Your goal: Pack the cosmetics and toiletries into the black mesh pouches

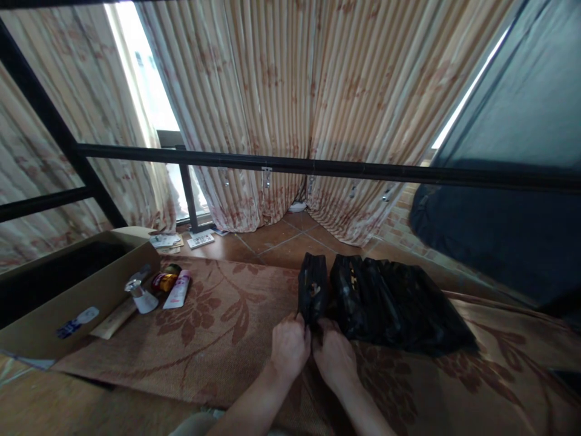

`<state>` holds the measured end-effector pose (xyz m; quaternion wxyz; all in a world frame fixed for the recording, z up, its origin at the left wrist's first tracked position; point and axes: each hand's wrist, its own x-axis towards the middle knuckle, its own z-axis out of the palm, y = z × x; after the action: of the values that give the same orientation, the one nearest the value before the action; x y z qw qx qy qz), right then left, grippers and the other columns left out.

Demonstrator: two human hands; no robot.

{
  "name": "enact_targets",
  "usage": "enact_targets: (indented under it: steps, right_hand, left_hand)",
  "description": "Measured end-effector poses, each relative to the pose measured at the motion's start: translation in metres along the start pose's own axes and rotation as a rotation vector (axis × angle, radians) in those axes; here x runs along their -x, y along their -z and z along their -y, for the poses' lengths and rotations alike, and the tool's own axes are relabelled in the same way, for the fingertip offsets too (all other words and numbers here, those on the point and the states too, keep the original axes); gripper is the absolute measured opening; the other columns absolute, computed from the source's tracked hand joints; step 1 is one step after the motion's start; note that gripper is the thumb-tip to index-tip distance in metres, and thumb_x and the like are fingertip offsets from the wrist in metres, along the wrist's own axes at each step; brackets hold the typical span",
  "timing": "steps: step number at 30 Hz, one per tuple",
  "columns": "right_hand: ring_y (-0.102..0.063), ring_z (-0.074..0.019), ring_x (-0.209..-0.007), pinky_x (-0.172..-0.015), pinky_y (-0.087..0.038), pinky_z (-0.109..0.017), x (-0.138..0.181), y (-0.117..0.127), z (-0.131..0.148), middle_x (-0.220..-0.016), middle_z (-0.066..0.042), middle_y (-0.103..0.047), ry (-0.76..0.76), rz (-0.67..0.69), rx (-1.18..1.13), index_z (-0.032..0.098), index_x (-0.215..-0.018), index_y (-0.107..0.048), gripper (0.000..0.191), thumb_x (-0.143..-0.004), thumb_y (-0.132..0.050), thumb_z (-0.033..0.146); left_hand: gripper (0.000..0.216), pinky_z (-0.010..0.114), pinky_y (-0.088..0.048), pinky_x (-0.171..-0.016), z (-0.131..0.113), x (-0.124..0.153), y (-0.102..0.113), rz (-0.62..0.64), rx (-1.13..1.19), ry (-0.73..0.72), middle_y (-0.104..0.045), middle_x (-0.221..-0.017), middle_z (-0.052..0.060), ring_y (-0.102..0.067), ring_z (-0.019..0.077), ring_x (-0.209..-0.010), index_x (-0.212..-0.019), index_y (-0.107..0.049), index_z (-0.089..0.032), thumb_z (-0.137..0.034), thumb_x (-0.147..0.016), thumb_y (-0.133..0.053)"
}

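Observation:
Both my hands are at the near end of a slim black pouch-like bundle (313,287) that lies on the patterned cloth. My left hand (290,344) is closed, its fingers pinching the bundle's near left corner. Close beside it, my right hand (333,357) has its fingers curled on the near right corner; the fingertips are partly hidden. Just right of the bundle lies a row of several similar black, slightly shiny bundles (399,306), packed side by side. A small gold-coloured mark shows on the closest of them.
At the left stands a long cardboard box (104,290) with dark contents. Next to it are a white pump bottle (144,298), an amber jar (166,278) and a white-pink tube (178,289). A black metal rail (281,162) crosses before floral curtains (254,91).

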<state>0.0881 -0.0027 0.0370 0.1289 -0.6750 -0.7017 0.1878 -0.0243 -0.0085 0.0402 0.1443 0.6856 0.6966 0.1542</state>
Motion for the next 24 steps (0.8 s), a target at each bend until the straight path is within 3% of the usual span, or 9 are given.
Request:
enact_targets:
  steps: [14,24]
  right_hand:
    - [-0.065,-0.0252,-0.103,-0.081,-0.045,-0.031,0.0003,-0.0066,0.0006,-0.117,-0.016,-0.063,0.024,0.056,0.046,0.014,-0.127,-0.05,0.038,-0.095,-0.036,0.028]
    - [-0.066,-0.0225,-0.101,-0.077,-0.045,-0.026,-0.0029,-0.0074,0.0018,-0.115,-0.014,-0.065,0.093,0.029,-0.151,0.014,-0.131,-0.044,0.042,-0.091,-0.044,0.026]
  left_hand:
    - [0.023,0.031,-0.048,-0.079,0.0043,0.0029,-0.0012,-0.057,0.042,-0.02,-0.067,-0.101,0.008,-0.065,0.0214,-0.092,-0.099,-0.061,-0.017,-0.021,-0.087,-0.042]
    - [0.024,0.031,-0.049,-0.077,0.0063,0.0038,-0.0027,-0.046,0.045,-0.014,-0.067,-0.101,0.009,-0.065,0.0214,-0.09,-0.101,-0.061,-0.016,-0.02,-0.087,-0.041]
